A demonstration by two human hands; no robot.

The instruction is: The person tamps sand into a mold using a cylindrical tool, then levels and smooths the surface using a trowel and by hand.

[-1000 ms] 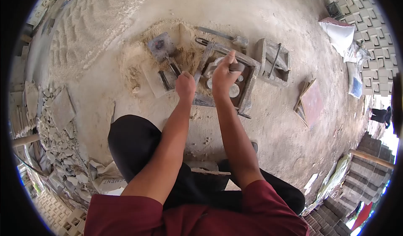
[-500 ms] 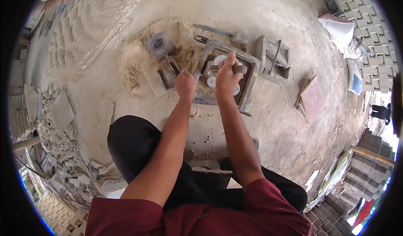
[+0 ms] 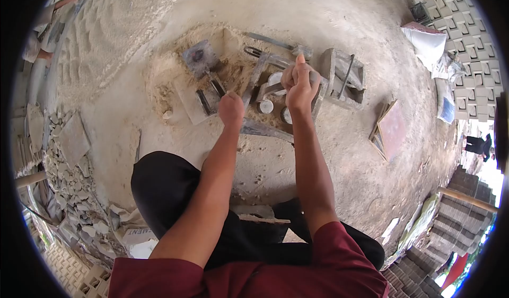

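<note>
My left hand [image 3: 231, 108] is closed round the handle end of a square-bladed trowel [image 3: 200, 58], whose dusty blade rests on the sand. Beside it lies a flat plate with a dark raised handle [image 3: 203, 102]. My right hand [image 3: 301, 88], thumb stretched out, is wrapped round a grey bar handle [image 3: 275, 89] over a rectangular mould frame [image 3: 253, 80]. Inside the frame are sandy material and several round pale pieces, one of them a disc [image 3: 265, 106] near the left wall. My right hand and forearm hide part of the frame's right side.
A pile of sand [image 3: 225, 38] lies behind the frame. To the right stand a grey box [image 3: 344, 80] with a rod across it and a leaning pinkish board [image 3: 392, 128]. Broken rubble [image 3: 74, 192] lies left; stacked blocks [image 3: 461, 43] and sacks [image 3: 424, 41] are far right.
My right hand has shifted up and to the right with the bar handle, which now looks turned. My left hand stays nearly in place on the trowel.
</note>
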